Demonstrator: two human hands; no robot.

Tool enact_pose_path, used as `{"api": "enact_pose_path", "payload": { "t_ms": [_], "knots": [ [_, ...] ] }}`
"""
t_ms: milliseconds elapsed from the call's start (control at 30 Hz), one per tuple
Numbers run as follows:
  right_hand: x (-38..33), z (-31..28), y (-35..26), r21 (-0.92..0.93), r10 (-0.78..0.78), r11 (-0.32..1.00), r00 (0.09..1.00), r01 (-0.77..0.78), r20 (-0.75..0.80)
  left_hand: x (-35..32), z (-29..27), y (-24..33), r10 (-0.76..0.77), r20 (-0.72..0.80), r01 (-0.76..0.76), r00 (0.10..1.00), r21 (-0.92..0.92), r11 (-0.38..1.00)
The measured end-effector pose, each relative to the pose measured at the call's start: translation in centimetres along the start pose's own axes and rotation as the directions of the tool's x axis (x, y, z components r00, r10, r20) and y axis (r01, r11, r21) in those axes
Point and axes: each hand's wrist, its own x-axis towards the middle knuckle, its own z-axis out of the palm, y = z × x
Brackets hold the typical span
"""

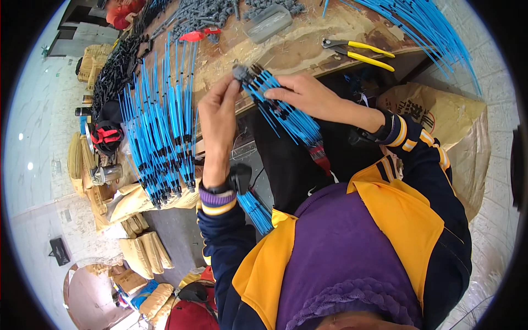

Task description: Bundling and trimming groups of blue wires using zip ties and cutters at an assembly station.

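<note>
Two bare hands work close together in the head view, just off the near edge of a worn wooden table (300, 55) and above the person's dark-trousered lap. The left hand (219, 113) has its thumb and fingertips pinched on a small grey fitting (240, 71) at the upper end of a bundle of thin blue tubes (294, 124); its other fingers are curled, partly out of sight. The right hand (308, 94) grips that bundle, thumb laid across the top, the fingers beneath mostly hidden by the tubes. The bundle slants from the grey fitting down to the right between the hands, black pieces set along the tubes, and something red shows at its lower end, too covered to make out. On the table lie a pair of cutters with yellow handles (366, 54), a clear plastic tray (268, 25), a heap of grey parts (203, 15) and a small red object (199, 36) near them. More blue tubes (423, 27) spread over the far right corner. To the left of the left hand, a broad row of blue tubes with black pieces (165, 126) lies beside a pile of black parts (113, 74). A large brown paper sack (465, 154) stands at the right.
</note>
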Motion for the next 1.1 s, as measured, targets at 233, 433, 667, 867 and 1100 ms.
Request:
{"api": "enact_pose_path", "payload": {
  "t_ms": [233, 433, 667, 867, 1100],
  "knots": [
    [0.4, 1.2, -1.1, -0.068, -0.113, 0.991, 0.994, 0.112, -0.001, -1.5, 0.8, 0.1, 0.125, -0.069, -0.125, 0.990, 0.002, 0.992],
    [1.9, -1.1, -1.6, 0.087, -0.040, 0.996, 0.967, 0.019, 0.252, 0.5, -1.5, -2.0, 0.101, 0.156, -0.061, 0.983, -0.244, 0.968],
    [2.6, -0.8, -0.8, 0.019, -0.054, 0.999, 0.961, 0.050, 0.272, 1.3, -2.3, -2.8, 0.035, 0.232, 0.033, 0.972, -0.284, 0.958],
    [3.3, -0.5, -0.8, -0.033, -0.063, 0.997, 0.963, 0.074, 0.262, 0.1, -0.1, -0.8, 0.144, 0.091, -0.142, 0.985, -0.030, 0.989],
    [4.4, -0.3, 0.0, 0.071, -0.153, 0.988, 0.931, 0.137, 0.331, 0.4, -2.3, -0.6, 0.153, 0.252, -0.098, 0.956, -0.218, 0.971]
  ]
}}
